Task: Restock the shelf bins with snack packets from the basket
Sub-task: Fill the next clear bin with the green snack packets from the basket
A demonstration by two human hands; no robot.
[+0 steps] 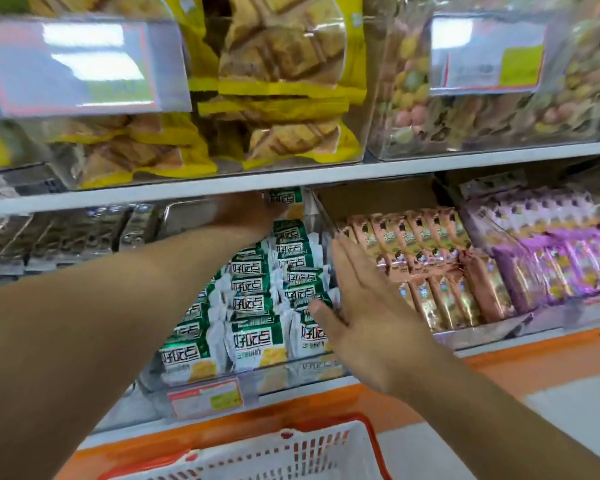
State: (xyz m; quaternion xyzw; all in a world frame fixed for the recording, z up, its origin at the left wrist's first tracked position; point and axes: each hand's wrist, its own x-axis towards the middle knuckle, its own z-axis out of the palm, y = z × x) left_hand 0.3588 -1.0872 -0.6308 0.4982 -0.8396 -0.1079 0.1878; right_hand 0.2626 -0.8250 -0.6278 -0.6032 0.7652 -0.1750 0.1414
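We've got the left hand (246,211) deep at the back of the middle bin, upper centre of the frame, fingers on a green-and-white packet (286,199) up under the shelf board (326,178); we can't tell whether it truly grips it or just presses on it. The right hand (357,306) is spread flat and open, fingers straight, held against the right side of the green-and-white packets (257,299), its thumb touching the front ones. Those packets fill the clear bin (302,370) in stacked rows, centre of the frame, with a price tag (207,398) clipped on its front lip.

Just right of the hand we see a bin of pink packets (426,258), and further right purple packets (551,258). To the left, silvery wrapped packs (84,233), blurred. Above the shelf board, yellow bags of biscuits (281,81) at upper centre, and mixed coloured sweets (413,98) at upper right, behind clear label holders.

At the bottom edge sits the basket (291,455), white mesh with a red rim, in front of the orange shelf base (516,362).
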